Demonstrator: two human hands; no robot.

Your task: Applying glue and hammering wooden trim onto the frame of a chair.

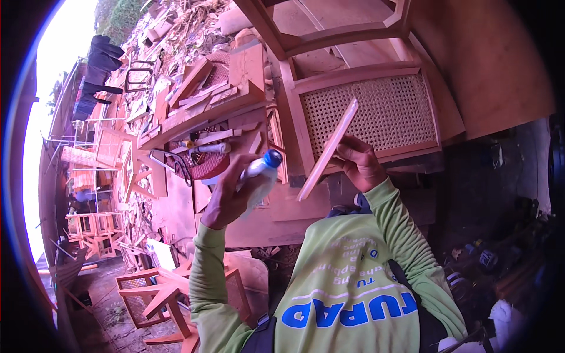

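Observation:
My left hand (229, 191) is closed round a clear plastic bottle (256, 179) with a blue cap, held tilted above the bench. My right hand (359, 165) grips a slim pale wooden strip (326, 150), held diagonally, between finger and thumb. Behind the strip lies a wooden chair frame (356, 79) with a woven cane panel (388, 112); whether strip and panel touch I cannot tell.
Stacked wood offcuts (194, 109) and tools (218, 147) lie left of the chair on the worktable (271, 232). More chair frames (170, 303) stand lower left. A large board (477, 70) leans at the right. Dark clothes (100, 70) hang upper left.

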